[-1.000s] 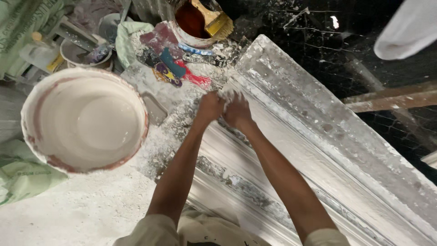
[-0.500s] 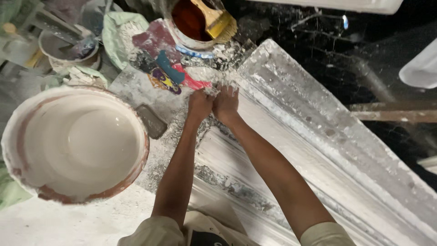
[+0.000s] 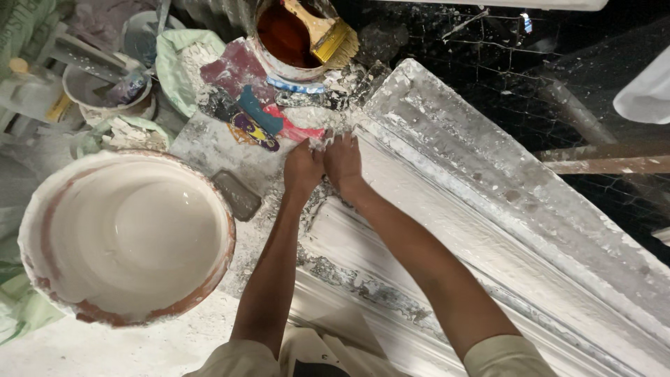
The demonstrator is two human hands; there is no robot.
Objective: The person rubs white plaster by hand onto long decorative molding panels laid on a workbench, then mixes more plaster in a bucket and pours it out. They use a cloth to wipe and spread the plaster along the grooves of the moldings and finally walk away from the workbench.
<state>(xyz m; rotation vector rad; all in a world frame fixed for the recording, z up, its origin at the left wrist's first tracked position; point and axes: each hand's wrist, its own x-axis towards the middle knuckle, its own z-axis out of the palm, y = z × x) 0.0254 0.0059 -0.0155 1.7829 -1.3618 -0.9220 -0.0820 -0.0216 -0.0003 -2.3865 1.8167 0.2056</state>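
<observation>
1. Far left: large round basin (image 3: 125, 241), reddish rim, filled with smooth white plaster, resting on dusty floor (image 3: 91, 349).
2. Upper left: small grey bowl (image 3: 105, 94) with tools inside, crumpled pale green bag (image 3: 183, 63) just beside.
3. Right of basin: small dark flat trowel blade (image 3: 237, 195) lying on white-dusted surface, apart from basin.
4. Upper centre: bucket (image 3: 289, 38) of dark red-brown liquid, yellow-bristled brush (image 3: 328, 31) resting across rim.
5. Below bucket: coloured scraps (image 3: 255, 126), teal, red, purple, scattered in plaster dust.
6. Centre: left hand (image 3: 301, 169) and right hand (image 3: 343, 162) side by side, touching, palms down, pressed flat onto top end of long white plaster moulding (image 3: 488, 230); fingers dusted white; clamped on nothing, though whether fingertips pinched any plaster could not be told.
7. Moulding lying diagonally from centre top toward lower right, stepped ridges along length, wet grey patches near forearms.
8. Right: dark cracked floor area beside moulding, wooden strip (image 3: 607, 160) lying across, white cloth edge (image 3: 645, 94) at far right.
</observation>
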